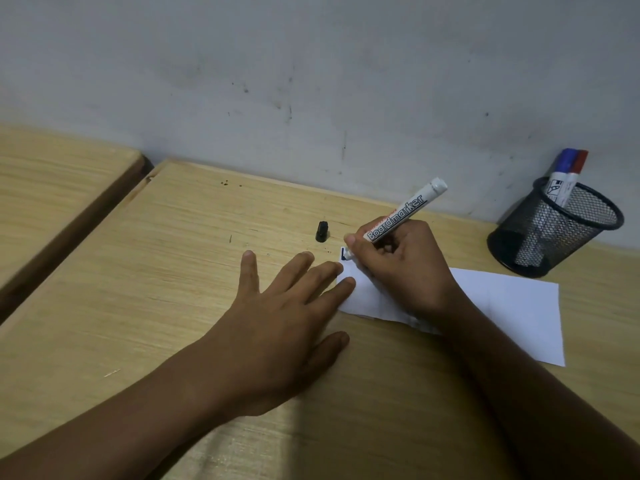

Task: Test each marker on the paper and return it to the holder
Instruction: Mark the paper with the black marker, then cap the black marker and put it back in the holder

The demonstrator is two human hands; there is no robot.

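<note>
My right hand (403,268) grips a white board marker (401,216) in a writing hold, its tip pressed on the far left corner of a white paper (512,306), where a short dark mark shows. My left hand (277,320) lies flat with fingers spread, two fingertips resting on the paper's left edge. The marker's black cap (322,231) lies loose on the desk just beyond my left fingers. A black mesh holder (554,230) stands at the far right against the wall, with a blue-capped marker (562,171) and a red-capped marker (578,164) in it.
The wooden desk (166,271) ends at a grey scuffed wall (311,81) behind. A second wooden desk (52,181) stands to the left, separated by a dark gap.
</note>
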